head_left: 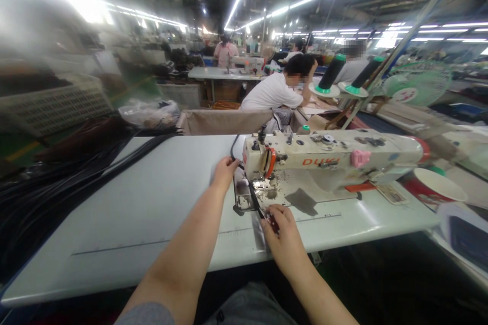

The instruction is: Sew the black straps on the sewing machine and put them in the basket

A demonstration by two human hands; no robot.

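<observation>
A sewing machine (343, 160) stands on a pale table (152, 213). A narrow black strip (254, 197) runs past its needle area, and its far part curves up behind the machine head. My left hand (225, 170) pinches the strip just left of the machine head. Nearer the table's front edge, my right hand (280, 228) is closed around the near end of the strip, with a dark red object (273, 223) under its fingers. What that red object is, I cannot make out.
Many long black strips (76, 177) hang over the table's left side. A grey scrap (302, 201) lies on the machine bed. Two black thread cones (331, 75) rise behind the machine. A person in a white shirt (269, 92) leans beyond a fabric-lined bin (224, 122). A phone (470, 241) lies at right.
</observation>
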